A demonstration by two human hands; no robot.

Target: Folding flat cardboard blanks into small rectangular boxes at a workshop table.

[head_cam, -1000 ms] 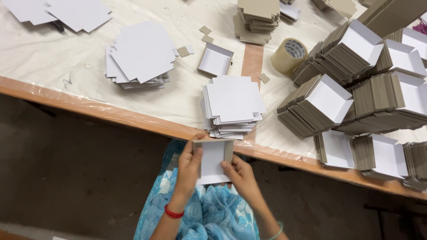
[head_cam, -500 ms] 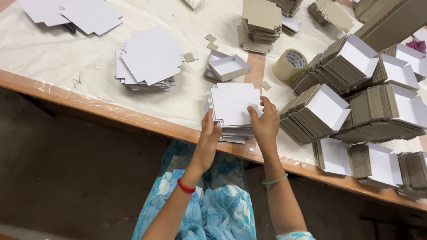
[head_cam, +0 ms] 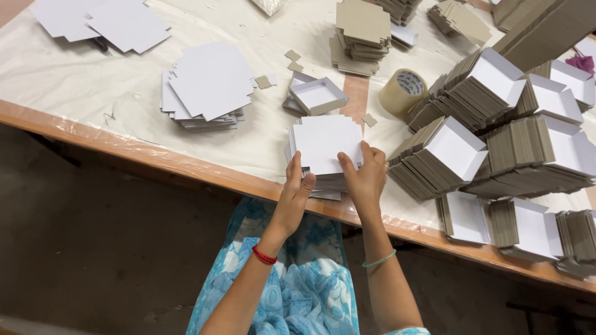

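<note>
Both my hands are at a stack of white cut card sheets [head_cam: 326, 146] near the table's front edge. My left hand [head_cam: 297, 191] grips the near left side of the top sheet, thumb on top. My right hand [head_cam: 365, 177] holds its near right corner, fingers curled over the edge. The top sheet is lifted slightly off the pile. A folded white box tray [head_cam: 318, 95] sits just behind the stack.
A bigger pile of white card sheets [head_cam: 206, 87] lies to the left. A tape roll [head_cam: 403, 91] stands to the right of the tray. Rows of nested folded boxes [head_cam: 496, 124] fill the right side. Brown card stacks [head_cam: 360, 31] sit at the back. The wooden table edge [head_cam: 155, 158] runs diagonally.
My hands rose from my lap, where they held a white sheet, to the stack on the table. They now grip its top sheet.
</note>
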